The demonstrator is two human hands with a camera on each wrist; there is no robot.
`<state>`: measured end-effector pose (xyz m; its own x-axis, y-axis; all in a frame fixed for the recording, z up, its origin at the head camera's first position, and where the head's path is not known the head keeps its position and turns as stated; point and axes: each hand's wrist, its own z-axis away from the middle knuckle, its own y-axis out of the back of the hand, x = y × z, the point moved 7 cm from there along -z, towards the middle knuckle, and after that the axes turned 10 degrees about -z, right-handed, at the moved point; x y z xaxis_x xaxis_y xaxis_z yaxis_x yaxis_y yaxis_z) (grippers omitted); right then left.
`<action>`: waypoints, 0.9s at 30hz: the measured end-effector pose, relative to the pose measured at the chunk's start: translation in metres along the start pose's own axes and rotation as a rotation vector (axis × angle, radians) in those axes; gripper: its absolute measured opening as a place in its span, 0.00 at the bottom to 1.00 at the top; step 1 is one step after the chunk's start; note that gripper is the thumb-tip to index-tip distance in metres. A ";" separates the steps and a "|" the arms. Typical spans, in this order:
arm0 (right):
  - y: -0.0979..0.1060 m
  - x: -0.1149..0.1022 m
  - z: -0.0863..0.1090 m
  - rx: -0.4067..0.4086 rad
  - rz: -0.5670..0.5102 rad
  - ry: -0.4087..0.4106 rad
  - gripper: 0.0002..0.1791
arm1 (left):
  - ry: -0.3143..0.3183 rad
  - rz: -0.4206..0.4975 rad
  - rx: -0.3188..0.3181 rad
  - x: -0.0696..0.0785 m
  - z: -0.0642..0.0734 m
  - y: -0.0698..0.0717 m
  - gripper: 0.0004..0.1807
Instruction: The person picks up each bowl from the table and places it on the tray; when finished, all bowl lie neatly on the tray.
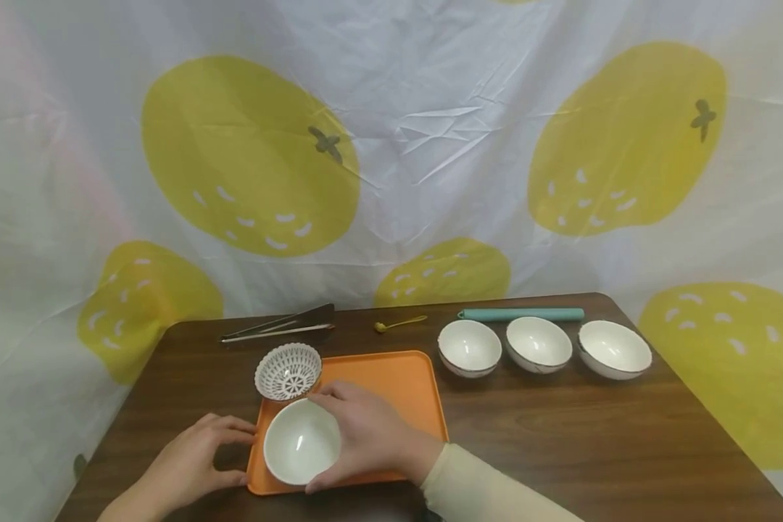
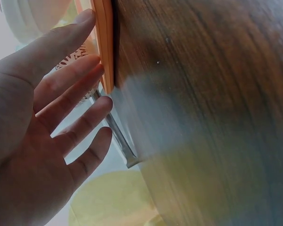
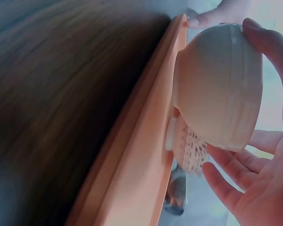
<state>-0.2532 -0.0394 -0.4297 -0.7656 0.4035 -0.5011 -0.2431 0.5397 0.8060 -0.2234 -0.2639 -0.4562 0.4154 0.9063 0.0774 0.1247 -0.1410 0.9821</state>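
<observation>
My right hand (image 1: 372,435) holds a plain white bowl (image 1: 296,449) at its rim, thumb on the near side and fingers on the far side. In the right wrist view the bowl's foot is right at the surface of the orange tray (image 1: 391,380), over its left front part. Beside the tray's left edge is my left hand (image 1: 196,460), its fingers extended and fingertips right at the rim. The left wrist view shows that palm (image 2: 19,127) holding nothing. Just behind the white bowl, a patterned bowl (image 1: 288,371) with a scalloped rim stands on the tray's back left corner.
Three white bowls (image 1: 470,348) stand in a row at the right, with a teal rod (image 1: 522,315) behind them. Metal tongs (image 1: 280,325) and a small gold spoon (image 1: 399,324) lie along the back of the brown table (image 1: 548,449). A lemon-print curtain (image 1: 431,181) hangs behind.
</observation>
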 end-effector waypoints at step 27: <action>-0.030 -0.010 -0.009 -0.047 0.144 0.013 0.64 | -0.042 0.011 0.085 -0.002 0.003 -0.001 0.25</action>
<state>-0.2437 -0.0663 -0.4456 -0.8021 0.4648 -0.3751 -0.1572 0.4415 0.8834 -0.2216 -0.2671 -0.4576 0.4541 0.8874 0.0794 0.1951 -0.1860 0.9630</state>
